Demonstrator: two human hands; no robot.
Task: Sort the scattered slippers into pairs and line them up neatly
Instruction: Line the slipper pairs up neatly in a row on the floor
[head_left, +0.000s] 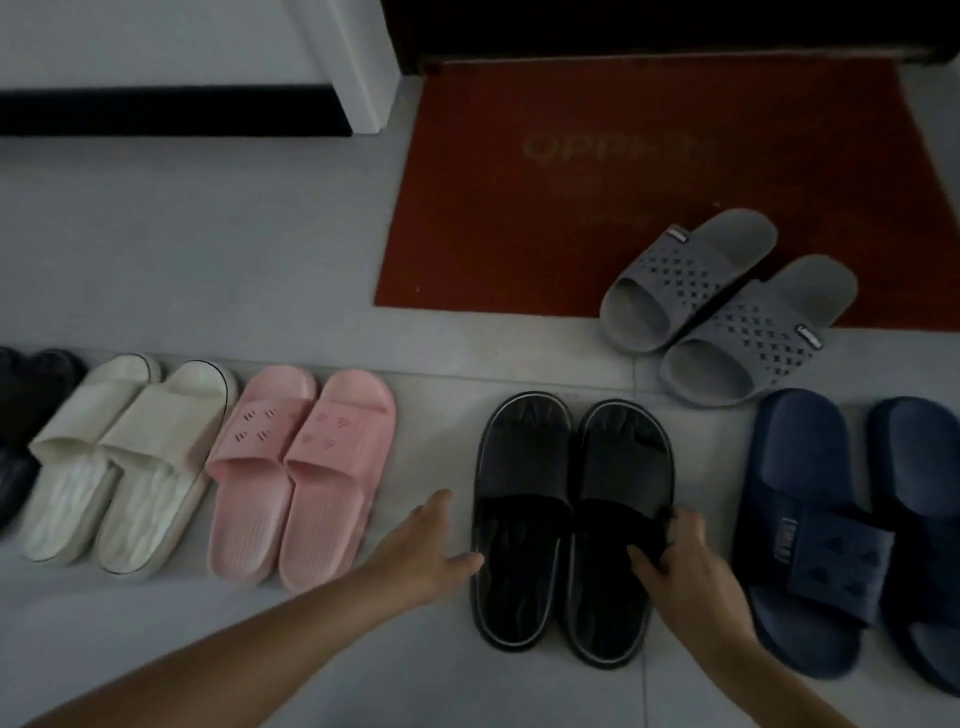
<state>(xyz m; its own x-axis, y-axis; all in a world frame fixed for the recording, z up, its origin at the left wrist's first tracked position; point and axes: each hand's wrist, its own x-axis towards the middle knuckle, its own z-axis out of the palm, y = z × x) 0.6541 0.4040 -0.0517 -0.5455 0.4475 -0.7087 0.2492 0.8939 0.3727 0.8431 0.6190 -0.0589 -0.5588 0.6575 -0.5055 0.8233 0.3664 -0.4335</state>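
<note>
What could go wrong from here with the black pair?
The right hand grips only one black slipper, so dragging it could split it from its mate. The gap to the pink pair is wide; the row may stay uneven. The grey pair sits angled, half on the red mat.

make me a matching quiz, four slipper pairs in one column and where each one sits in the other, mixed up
Things:
1. grey pair
2. pink pair
3. black pair
4. cream pair

Places:
A. between the two hands
B. partly on the red mat
C. just left of the pink pair
D. between the cream pair and the left hand

Pairs: 1-B, 2-D, 3-A, 4-C. The right hand grips the black pair's right slipper.
</note>
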